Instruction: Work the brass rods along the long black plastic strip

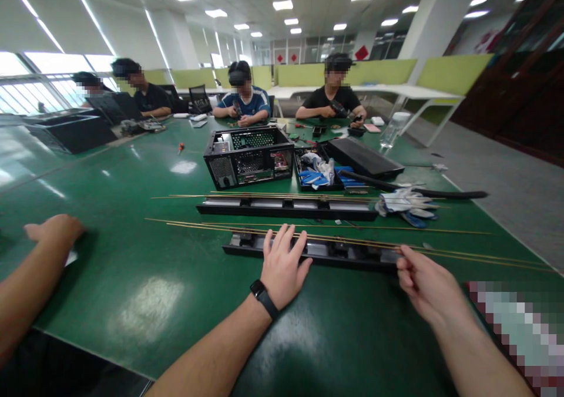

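My left hand (282, 268), a black watch on its wrist, lies flat with fingers spread on a long black strip housing (343, 255) near the table's front. Thin brass rods (211, 225) run lengthwise over that housing. My right hand (425, 285) is at the housing's right end, its fingers pinched on the ends of the brass rods. A second black strip housing (286, 208) lies parallel a little farther back, with more brass rods (264, 195) along it.
On the green table (145, 279) stand an open black computer case (249, 156), a tray of gloves (315, 172), a black cover (365, 157), a black hose (423, 189) and loose gloves (403, 201). Another person's arm (39, 256) rests at left. Several people sit opposite.
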`<control>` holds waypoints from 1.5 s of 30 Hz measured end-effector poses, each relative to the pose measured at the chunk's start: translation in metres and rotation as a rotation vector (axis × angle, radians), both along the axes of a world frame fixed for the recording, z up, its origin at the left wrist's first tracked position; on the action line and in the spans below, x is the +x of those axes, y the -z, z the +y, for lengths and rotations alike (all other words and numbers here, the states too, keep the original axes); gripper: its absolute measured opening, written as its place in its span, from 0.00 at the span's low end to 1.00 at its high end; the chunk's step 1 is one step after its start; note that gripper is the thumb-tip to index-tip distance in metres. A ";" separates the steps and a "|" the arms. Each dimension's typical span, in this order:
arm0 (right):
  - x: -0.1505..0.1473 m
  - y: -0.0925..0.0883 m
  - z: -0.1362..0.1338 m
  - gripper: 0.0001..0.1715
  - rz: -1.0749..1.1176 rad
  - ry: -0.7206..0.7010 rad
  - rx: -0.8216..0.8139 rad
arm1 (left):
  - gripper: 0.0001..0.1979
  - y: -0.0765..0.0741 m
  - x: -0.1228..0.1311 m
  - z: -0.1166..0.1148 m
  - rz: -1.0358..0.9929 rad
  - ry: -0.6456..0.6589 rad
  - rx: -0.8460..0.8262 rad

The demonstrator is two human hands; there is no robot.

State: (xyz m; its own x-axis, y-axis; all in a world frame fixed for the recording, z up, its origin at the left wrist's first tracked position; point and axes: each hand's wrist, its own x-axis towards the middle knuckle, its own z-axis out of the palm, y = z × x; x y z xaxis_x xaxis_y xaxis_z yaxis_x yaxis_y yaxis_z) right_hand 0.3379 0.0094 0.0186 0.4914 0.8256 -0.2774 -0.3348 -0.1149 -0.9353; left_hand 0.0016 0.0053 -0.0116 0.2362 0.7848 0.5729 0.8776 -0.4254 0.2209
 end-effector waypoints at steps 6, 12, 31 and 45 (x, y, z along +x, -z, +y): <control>0.001 -0.001 0.002 0.26 0.001 -0.013 -0.017 | 0.30 0.001 0.000 0.002 -0.006 -0.002 -0.007; -0.003 -0.004 0.002 0.26 -0.011 -0.009 -0.017 | 0.31 0.000 -0.001 0.002 0.008 -0.001 -0.014; -0.009 -0.009 0.000 0.20 -0.006 0.033 -0.029 | 0.30 -0.004 -0.001 0.000 0.018 0.004 -0.024; -0.005 -0.008 -0.001 0.21 0.029 -0.047 -0.042 | 0.31 -0.004 0.000 -0.001 -0.005 0.000 -0.036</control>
State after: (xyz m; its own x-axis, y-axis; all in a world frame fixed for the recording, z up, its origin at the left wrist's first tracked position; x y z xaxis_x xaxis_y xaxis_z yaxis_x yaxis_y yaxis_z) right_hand 0.3329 0.0081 0.0262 0.4433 0.8350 -0.3258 -0.3546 -0.1705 -0.9193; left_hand 0.0020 0.0046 -0.0077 0.2335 0.8050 0.5454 0.8766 -0.4169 0.2401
